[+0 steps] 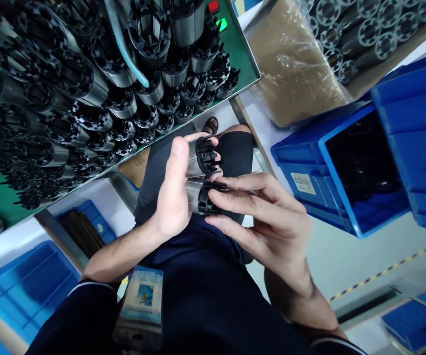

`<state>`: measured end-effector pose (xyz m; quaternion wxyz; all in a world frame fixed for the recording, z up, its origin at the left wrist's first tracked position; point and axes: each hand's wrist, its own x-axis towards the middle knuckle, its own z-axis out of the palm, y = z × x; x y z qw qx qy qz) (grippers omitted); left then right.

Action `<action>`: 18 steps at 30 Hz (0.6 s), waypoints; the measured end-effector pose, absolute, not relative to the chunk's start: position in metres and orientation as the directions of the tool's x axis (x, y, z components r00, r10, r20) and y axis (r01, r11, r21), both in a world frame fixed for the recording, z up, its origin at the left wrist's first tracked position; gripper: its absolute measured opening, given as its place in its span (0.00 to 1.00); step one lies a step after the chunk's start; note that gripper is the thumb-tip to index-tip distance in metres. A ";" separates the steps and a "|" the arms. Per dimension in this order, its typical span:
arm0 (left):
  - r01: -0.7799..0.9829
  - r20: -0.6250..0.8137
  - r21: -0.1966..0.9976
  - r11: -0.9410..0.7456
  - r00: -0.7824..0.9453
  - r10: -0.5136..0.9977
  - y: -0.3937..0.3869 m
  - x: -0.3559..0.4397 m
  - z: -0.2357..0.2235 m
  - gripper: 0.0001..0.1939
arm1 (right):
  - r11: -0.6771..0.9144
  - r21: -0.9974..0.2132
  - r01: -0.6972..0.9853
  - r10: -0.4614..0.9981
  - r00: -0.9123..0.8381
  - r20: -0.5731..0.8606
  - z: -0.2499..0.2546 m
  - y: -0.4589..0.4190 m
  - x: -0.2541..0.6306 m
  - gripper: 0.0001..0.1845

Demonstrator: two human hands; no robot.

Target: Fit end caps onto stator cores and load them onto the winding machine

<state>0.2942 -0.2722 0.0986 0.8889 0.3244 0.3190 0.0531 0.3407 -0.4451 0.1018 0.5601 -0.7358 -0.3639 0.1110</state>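
Observation:
Two short metal stator cores lie against each other in my left hand (173, 197), above my lap. The upper stator core (194, 160) has a black, pronged plastic end turned to the right. Just below it is the lower stator core (194, 194), whose black plastic end piece (206, 199) also faces right. My left thumb stands up beside the metal, and its fingers wrap behind the pair. My right hand (272, 217) pinches the lower black end piece between thumb and fingertips. Whether that piece is fully seated on the metal I cannot tell.
Rows of similar stator cores (87, 118) stand on a green-topped bench (248, 64) at upper left, under a pale blue tube (124, 44). At right, a blue bin (301, 162) holds dark parts. A plastic-lined cardboard box (287, 64) with bare metal cores lies behind it.

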 end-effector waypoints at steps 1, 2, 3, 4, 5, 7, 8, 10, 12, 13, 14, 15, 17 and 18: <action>0.117 -0.546 0.609 0.784 0.780 0.308 -0.273 0.294 0.099 0.34 | -0.116 -0.908 0.403 0.659 0.715 0.233 0.102 -0.446 0.341 0.36; 0.121 -0.557 0.610 0.783 0.769 0.315 -0.275 0.294 0.099 0.34 | -0.128 -0.911 0.392 0.657 0.722 0.219 0.103 -0.446 0.342 0.36; 0.122 -0.562 0.614 0.779 0.761 0.324 -0.276 0.295 0.099 0.33 | -0.139 -0.911 0.389 0.657 0.724 0.209 0.103 -0.447 0.342 0.36; 0.121 -0.561 0.621 0.774 0.758 0.332 -0.277 0.295 0.099 0.33 | -0.149 -0.905 0.399 0.658 0.723 0.210 0.103 -0.448 0.342 0.35; 0.117 -0.554 0.628 0.769 0.761 0.337 -0.278 0.295 0.099 0.32 | -0.157 -0.893 0.422 0.660 0.717 0.223 0.102 -0.448 0.342 0.35; 0.101 -0.537 0.633 0.767 0.771 0.342 -0.280 0.295 0.100 0.31 | -0.161 -0.863 0.479 0.660 0.702 0.267 0.100 -0.448 0.339 0.35; 0.084 -0.533 0.633 0.770 0.768 0.355 -0.281 0.294 0.100 0.31 | -0.159 -0.853 0.497 0.653 0.701 0.287 0.098 -0.448 0.337 0.35; 0.049 -0.516 0.634 0.772 0.770 0.375 -0.282 0.293 0.101 0.30 | -0.141 -0.861 0.489 0.623 0.720 0.307 0.094 -0.447 0.333 0.37; 0.017 -0.475 0.638 0.770 0.795 0.377 -0.282 0.291 0.102 0.27 | -0.117 -0.891 0.439 0.596 0.749 0.291 0.092 -0.446 0.331 0.40; 0.009 -0.455 0.644 0.765 0.808 0.373 -0.282 0.290 0.102 0.25 | -0.112 -0.900 0.421 0.586 0.760 0.282 0.092 -0.445 0.331 0.41; 0.013 -0.444 0.648 0.762 0.819 0.363 -0.281 0.289 0.102 0.24 | -0.113 -0.901 0.419 0.580 0.764 0.282 0.093 -0.444 0.331 0.41; 0.024 -0.438 0.651 0.759 0.828 0.350 -0.280 0.288 0.102 0.24 | -0.125 -0.895 0.429 0.579 0.764 0.285 0.095 -0.444 0.331 0.40; 0.045 -0.454 0.651 0.757 0.823 0.342 -0.280 0.288 0.101 0.24 | -0.173 -0.866 0.469 0.592 0.752 0.290 0.102 -0.445 0.333 0.38; 0.057 -0.469 0.644 0.763 0.817 0.335 -0.280 0.288 0.101 0.24 | -0.190 -0.851 0.489 0.607 0.740 0.290 0.105 -0.446 0.335 0.38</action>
